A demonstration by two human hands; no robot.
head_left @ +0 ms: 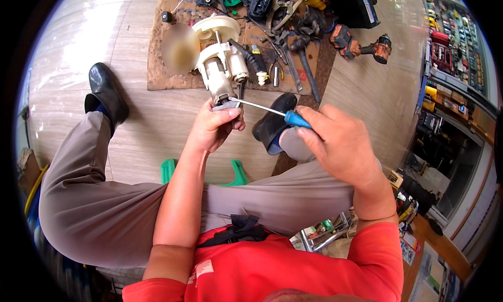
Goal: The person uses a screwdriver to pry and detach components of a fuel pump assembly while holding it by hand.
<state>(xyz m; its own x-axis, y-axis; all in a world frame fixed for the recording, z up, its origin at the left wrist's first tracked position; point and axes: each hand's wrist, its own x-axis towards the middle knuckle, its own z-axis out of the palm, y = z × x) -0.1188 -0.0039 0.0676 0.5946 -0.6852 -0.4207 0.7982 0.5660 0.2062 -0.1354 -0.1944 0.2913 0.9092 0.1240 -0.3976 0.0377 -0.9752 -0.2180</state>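
"Cardboard (pixel 157 82) is covering part of the pale floor (pixel 139 111). What am I seeing just right of its edge?"

"The left hand (pixel 214 129). Its thumb and fingers are clasping the near end of a cream-and-grey assembly (pixel 216 70)."

"Where is that assembly lying?"

"It is pointing away from the person, its far end showing over the cardboard. Whether it is resting there or hanging above, I am not managing to tell."

"And the screwdriver (pixel 288 116)?"

"Its thin shaft (pixel 257 106) is slanting from the blue handle (pixel 299 121) to the assembly's near end, where the tip is apparently touching, close to the left thumb. What it is catching is looking too small to make out."

"That thumb is worrying me."

"Fairly. Anyone doing this well is bracing the body firmly, keeping the steadying fingers out of the blade's line, and favouring small twists over hard shoves; the cream parts are probably plastic and risking a crack."

"The right hand (pixel 340 139)?"

"Its thumb and fingers are gripping the blue handle."

"Farther right?"

"An orange-and-black cordless tool (pixel 378 49) is lying on the floor beyond the cardboard, well apart from both hands."
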